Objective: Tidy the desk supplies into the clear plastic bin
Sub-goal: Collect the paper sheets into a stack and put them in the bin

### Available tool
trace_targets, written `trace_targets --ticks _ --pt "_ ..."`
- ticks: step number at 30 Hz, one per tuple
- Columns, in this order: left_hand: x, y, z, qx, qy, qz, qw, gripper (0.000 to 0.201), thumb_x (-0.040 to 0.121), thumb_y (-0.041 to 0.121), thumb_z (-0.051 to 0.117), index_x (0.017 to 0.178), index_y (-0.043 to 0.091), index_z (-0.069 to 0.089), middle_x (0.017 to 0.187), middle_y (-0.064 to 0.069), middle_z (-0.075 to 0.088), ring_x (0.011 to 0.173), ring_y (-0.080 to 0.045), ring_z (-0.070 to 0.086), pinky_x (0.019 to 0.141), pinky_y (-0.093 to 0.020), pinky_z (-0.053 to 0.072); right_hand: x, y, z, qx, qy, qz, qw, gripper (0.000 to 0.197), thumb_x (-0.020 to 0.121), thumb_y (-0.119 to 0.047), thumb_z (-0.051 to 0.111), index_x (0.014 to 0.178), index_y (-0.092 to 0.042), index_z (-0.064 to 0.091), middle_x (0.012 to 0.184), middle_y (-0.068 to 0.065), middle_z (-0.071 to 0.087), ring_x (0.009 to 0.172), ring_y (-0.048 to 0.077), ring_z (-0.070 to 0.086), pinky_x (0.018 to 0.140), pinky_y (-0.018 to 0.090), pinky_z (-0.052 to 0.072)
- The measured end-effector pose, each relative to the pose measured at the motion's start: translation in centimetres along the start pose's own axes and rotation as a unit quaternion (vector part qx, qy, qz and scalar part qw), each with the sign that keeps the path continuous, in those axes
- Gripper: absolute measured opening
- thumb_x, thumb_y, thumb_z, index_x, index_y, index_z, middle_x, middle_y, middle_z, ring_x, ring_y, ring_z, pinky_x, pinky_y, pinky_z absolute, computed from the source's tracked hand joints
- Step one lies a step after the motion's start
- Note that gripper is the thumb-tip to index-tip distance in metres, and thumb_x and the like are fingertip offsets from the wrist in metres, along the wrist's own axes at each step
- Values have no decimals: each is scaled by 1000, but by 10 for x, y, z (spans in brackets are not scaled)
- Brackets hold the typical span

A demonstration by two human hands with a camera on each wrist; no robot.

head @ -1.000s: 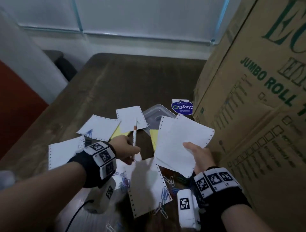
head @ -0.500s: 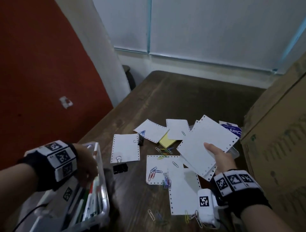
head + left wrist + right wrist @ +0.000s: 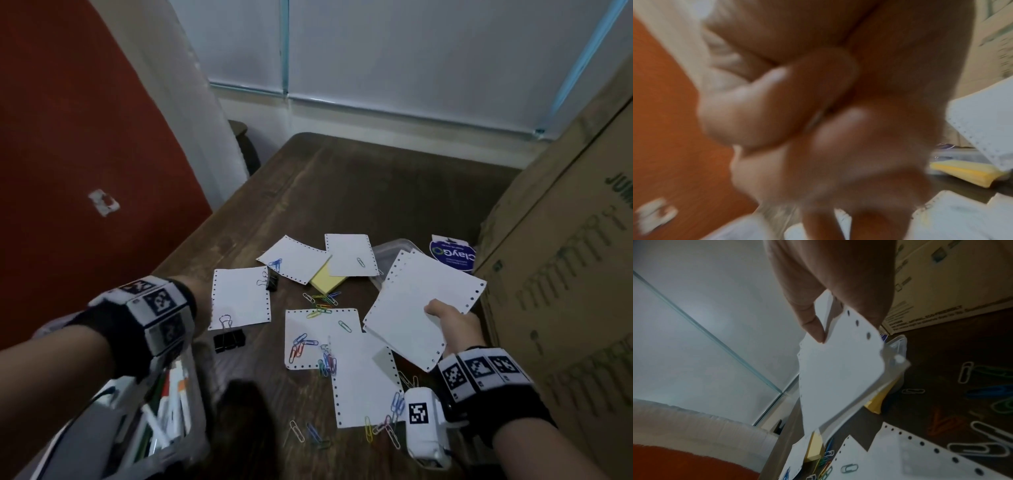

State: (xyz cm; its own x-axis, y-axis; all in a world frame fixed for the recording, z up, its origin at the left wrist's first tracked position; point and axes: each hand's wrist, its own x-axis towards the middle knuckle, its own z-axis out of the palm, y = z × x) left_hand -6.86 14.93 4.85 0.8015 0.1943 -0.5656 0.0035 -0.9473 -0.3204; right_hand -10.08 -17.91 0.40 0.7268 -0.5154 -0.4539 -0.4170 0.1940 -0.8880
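Note:
The clear plastic bin stands at the desk's near left corner with pens and markers inside. My left hand hovers just above and beyond it, mostly hidden by the wristband. In the blurred left wrist view the left hand has loosely bent fingers and nothing in them. My right hand pinches a stack of white perforated sheets above the desk; the thumb lies on top of the stack of sheets.
Loose perforated sheets, a yellow sticky pad, coloured paper clips and black binder clips lie scattered on the brown desk. A clear lid and a blue label sit beside a large cardboard box.
My left hand carried a pencil from over the papers to the bin at the left and no longer holds it. The view swung left. My right hand kept holding the sheets.

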Motion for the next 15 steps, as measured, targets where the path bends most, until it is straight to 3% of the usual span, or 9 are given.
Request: trace_targets --ticks 1,4,7,10,11,12,13,15 --pt "1 10 -10 -18 46 11 999 31 89 18 52 116 10 63 111 -9 65 103 -21 62 82 -24 48 -1 1 -3 -2 4 5 1000 39 82 -1 57 121 1 53 106 11 58 94 29 55 79 35 43" --pt "8 55 -32 -92 72 64 991 15 83 17 60 86 4 67 70 -4 57 71 -22 57 61 -25 44 1 9 -10 -3 9 10 1000 37 82 -2 61 118 2 57 107 13 62 93 28 57 79 34 43" --pt "33 96 -15 -136 47 98 985 19 79 23 67 93 9 65 73 -3 56 77 -21 60 63 -25 43 4 19 -13 14 2 19 1000 32 82 0 65 113 4 62 106 13 65 91 28 60 78 33 45" --pt "61 126 11 -140 27 111 984 30 78 33 70 64 13 53 67 -1 51 70 -18 52 68 -25 39 13 34 -12 20 -23 52 998 26 80 1 66 106 4 65 106 17 67 89 31 64 78 35 51" --pt "67 131 17 -146 16 105 984 30 79 35 69 64 15 51 73 -2 53 72 -17 54 71 -26 41 15 39 -10 2 -35 63 997 24 80 1 66 103 4 65 106 18 67 86 31 64 75 35 51" --pt "72 134 21 -158 7 107 982 25 79 37 68 76 15 57 85 -4 59 81 -18 59 77 -28 44 17 43 -7 -30 -46 73 996 23 81 0 66 103 5 65 107 18 66 86 31 63 73 34 51" --pt "79 137 24 -183 8 108 977 33 79 39 67 96 11 62 99 -7 63 94 -21 62 82 -29 47 19 48 -3 -70 -55 79 993 26 81 0 66 106 6 64 109 18 66 91 32 63 75 36 51" --pt "88 141 27 -222 14 89 971 54 80 39 62 122 6 53 110 -10 64 103 -26 63 84 -30 51 24 56 5 -162 -71 74 981 35 82 -3 66 115 7 61 119 19 64 106 34 62 90 40 49"
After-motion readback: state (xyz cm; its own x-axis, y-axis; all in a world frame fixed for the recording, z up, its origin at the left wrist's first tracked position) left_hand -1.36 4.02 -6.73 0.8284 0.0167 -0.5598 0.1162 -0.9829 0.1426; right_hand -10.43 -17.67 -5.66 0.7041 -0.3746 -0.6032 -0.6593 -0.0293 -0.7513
